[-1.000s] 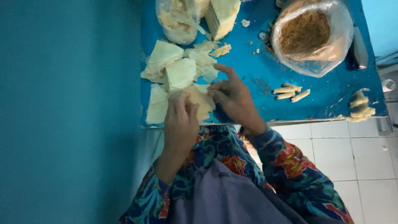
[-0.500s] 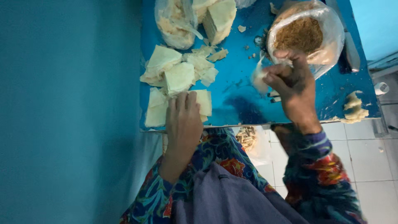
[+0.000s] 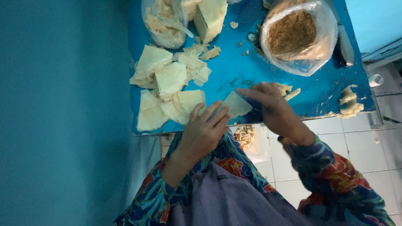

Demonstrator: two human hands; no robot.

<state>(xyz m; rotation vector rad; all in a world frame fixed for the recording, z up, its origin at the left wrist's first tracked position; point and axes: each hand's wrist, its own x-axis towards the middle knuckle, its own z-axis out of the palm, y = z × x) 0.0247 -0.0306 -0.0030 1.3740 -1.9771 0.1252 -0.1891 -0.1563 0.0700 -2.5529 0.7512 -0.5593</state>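
Your left hand (image 3: 204,130) lies flat on the blue table (image 3: 234,69), fingers spread and loose, its grip released; the fingertips press on the near edge of a pale triangular wrapper sheet (image 3: 236,104). Your right hand (image 3: 274,109) comes in from the other side with the fingers stretched out over the far corner of that same sheet. It touches the sheet, but you cannot tell from this view whether the right grip is pinching it or only resting on it. So the sheet lies flat on the table between your two hands, just ahead of the left fingertips and under the right ones.

Just to the left of your left grip, touching its thumb side, lies a loose stack of more wrapper pieces (image 3: 167,90), pale and overlapping, spreading away from you toward the far edge. Beyond them stands a clear bag of pale scraps (image 3: 163,23) and a cut block of wrappers (image 3: 211,16), both well apart from your hands.

Past your right grip, further up the table, sits an open clear plastic bag of brown crumbly filling (image 3: 295,33). Just beside the right fingertips, on the far side, lie a few small rolled pieces (image 3: 291,91). Further right, near the table's edge, there is a small heap of pale lumps (image 3: 349,104).

Below the table edge, between your forearms, a bag of thin finished sticks (image 3: 245,136) hangs over the white tiled floor (image 3: 360,150).
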